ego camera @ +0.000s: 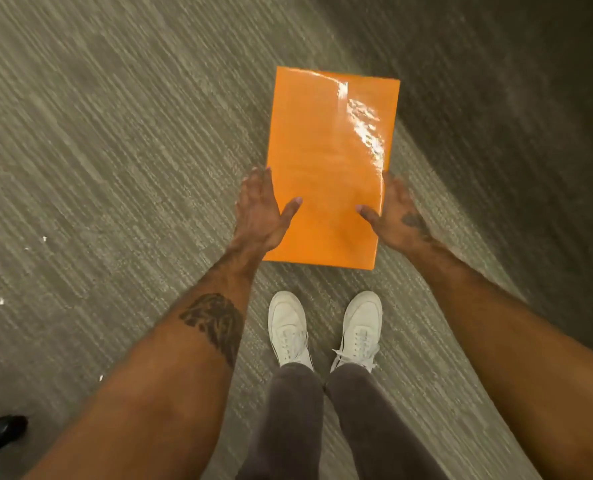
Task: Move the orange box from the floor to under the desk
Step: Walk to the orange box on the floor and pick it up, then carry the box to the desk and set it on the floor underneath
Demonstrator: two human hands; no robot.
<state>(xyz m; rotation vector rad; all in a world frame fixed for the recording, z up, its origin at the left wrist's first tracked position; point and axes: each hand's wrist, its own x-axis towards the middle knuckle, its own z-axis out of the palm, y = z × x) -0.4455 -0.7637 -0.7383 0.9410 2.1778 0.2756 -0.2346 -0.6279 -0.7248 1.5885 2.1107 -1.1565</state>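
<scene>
Gripping the orange box (326, 161) by its two long sides, we press the left hand (258, 211) and right hand (393, 213) inward, thumbs on top, fingers curled over the edges. It sits out beyond our white shoes (324, 329), over the carpet (97, 150). Even pressure should keep the glossy top level; carpet lies open left, shadow darkens the far right, no desk shows.

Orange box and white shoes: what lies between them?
In the head view, only bare grey carpet lies between the orange box and the white shoes.
</scene>
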